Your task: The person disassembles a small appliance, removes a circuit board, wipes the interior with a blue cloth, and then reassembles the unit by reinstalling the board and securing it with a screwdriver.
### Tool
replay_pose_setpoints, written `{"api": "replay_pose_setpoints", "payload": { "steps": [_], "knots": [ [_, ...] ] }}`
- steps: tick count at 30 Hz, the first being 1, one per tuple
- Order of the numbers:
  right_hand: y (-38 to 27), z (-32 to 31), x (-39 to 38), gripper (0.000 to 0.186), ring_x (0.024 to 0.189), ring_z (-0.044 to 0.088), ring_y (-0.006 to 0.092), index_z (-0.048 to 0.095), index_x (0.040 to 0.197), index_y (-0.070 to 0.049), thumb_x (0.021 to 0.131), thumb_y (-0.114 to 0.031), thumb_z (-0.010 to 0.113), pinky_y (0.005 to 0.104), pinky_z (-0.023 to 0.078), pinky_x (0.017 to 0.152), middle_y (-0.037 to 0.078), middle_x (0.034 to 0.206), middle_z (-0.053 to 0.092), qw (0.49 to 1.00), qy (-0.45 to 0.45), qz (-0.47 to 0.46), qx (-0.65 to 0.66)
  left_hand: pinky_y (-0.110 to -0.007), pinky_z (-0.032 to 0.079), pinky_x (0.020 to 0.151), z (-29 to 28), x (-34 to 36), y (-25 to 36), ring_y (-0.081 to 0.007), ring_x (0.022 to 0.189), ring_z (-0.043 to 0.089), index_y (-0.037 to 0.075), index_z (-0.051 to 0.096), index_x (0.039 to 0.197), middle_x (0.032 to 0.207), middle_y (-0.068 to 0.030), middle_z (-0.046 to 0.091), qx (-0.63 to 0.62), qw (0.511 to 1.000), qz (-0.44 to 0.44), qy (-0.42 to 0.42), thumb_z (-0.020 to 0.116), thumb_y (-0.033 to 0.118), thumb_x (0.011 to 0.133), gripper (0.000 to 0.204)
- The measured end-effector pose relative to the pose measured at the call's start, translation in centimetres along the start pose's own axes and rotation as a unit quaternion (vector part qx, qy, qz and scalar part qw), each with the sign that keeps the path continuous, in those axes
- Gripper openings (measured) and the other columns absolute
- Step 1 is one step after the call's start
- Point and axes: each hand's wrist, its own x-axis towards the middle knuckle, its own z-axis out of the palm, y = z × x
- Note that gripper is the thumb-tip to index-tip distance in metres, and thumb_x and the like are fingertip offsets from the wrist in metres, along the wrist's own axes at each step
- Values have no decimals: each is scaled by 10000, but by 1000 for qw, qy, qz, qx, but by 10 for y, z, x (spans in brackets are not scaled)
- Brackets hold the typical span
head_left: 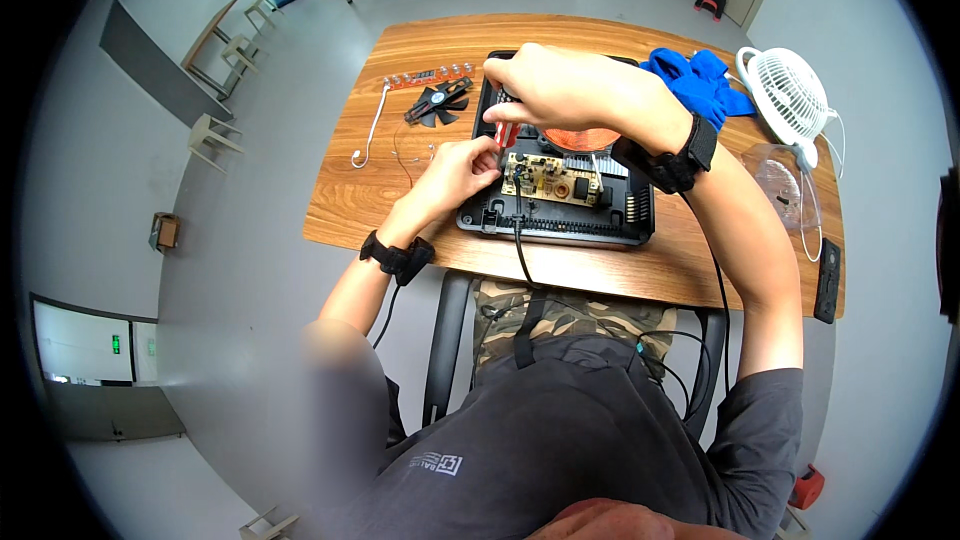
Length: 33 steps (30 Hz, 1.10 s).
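Note:
An opened induction cooker base, a black plastic housing point(590, 235), lies on the table before me. Inside it sit a tan circuit board point(548, 180) and, behind that, a copper coil point(580, 141), partly covered by my right forearm. From above, my right hand point(548, 85) is wrapped round a screwdriver point(507, 132) with a red and white handle, held upright over the board's left end. My left hand point(460, 175) is at the housing's left edge, its fingertips pinched beside the screwdriver's lower end. Whatever those fingertips hold is too small to tell.
Left of the housing lie a black fan point(438, 102) and a narrow orange circuit strip point(428, 76) with a white cable. Blue cloth point(695, 85), a white desk fan point(788, 90) and a clear plastic container point(775, 185) are at the right. A black cord point(522, 258) leaves the housing's front.

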Motion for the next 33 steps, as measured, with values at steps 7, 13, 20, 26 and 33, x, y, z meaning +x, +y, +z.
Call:
{"api": "replay_pose_setpoints", "payload": {
  "steps": [7, 13, 20, 26, 33],
  "knots": [
    [5, 3, -1, 471, 872, 679, 433, 582, 1101, 42, 939, -394, 654, 497, 559, 717, 249, 936, 685, 1000, 3, 5, 8, -296, 577, 717, 7, 2, -7, -154, 771, 707, -29, 647, 1074, 840, -108, 726, 2, 1000, 20, 9, 734, -13, 832, 258],
    [17, 7, -2, 420, 759, 667, 441, 582, 1017, 51, 911, -345, 674, 487, 540, 688, 249, 778, 675, 999, 31, -25, 26, -297, 571, 701, 14, 4, -10, -166, 758, 707, -25, 646, 1046, 828, -124, 716, -19, 999, 37, 32, 710, -29, 835, 221],
    [8, 0, 1, 502, 766, 685, 431, 659, 907, 32, 902, -469, 677, 485, 556, 716, 247, 756, 678, 999, 30, -1, -19, -297, 570, 699, 16, 11, -1, -171, 762, 708, -23, 639, 1013, 826, -120, 715, -2, 998, 45, 38, 732, -17, 825, 210],
    [12, -1, 7, 520, 808, 704, 399, 709, 918, 9, 896, -510, 667, 471, 571, 744, 231, 807, 703, 997, 70, 3, -37, -303, 573, 698, 11, 22, -1, -180, 747, 726, -14, 655, 976, 830, -108, 739, 13, 997, 55, 56, 783, 45, 815, 214],
    [19, 5, 16, 506, 823, 708, 392, 728, 935, 2, 895, -498, 663, 466, 576, 768, 228, 819, 711, 996, 83, 11, -44, -323, 581, 751, 4, 35, -8, -217, 815, 745, -28, 686, 1036, 883, -137, 754, 44, 997, 54, 41, 738, 36, 852, 202]
  ]
}}
